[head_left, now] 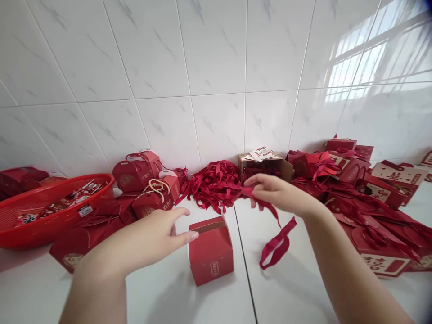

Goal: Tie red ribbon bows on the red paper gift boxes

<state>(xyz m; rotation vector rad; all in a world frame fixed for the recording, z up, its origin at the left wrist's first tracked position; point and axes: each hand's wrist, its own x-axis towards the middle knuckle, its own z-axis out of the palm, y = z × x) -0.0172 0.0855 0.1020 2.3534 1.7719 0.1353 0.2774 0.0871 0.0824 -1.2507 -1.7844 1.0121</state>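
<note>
A small red gift box [211,251] stands on the white tiled surface in front of me. My left hand [148,240] reaches toward it with fingers stretched out, the fingertips touching its upper left edge. My right hand [278,193] is raised above and to the right of the box, pinching one end of a dark red ribbon [276,245] that hangs down in a loop. Just behind my right hand lies a heap of red ribbons [214,184] against the wall.
A red plastic basket [40,225] with small packets sits at the left. Finished red boxes with handles [138,173] stand behind the left hand. A cardboard box [266,164] is at the wall. Flat red box blanks [371,216] pile up at the right.
</note>
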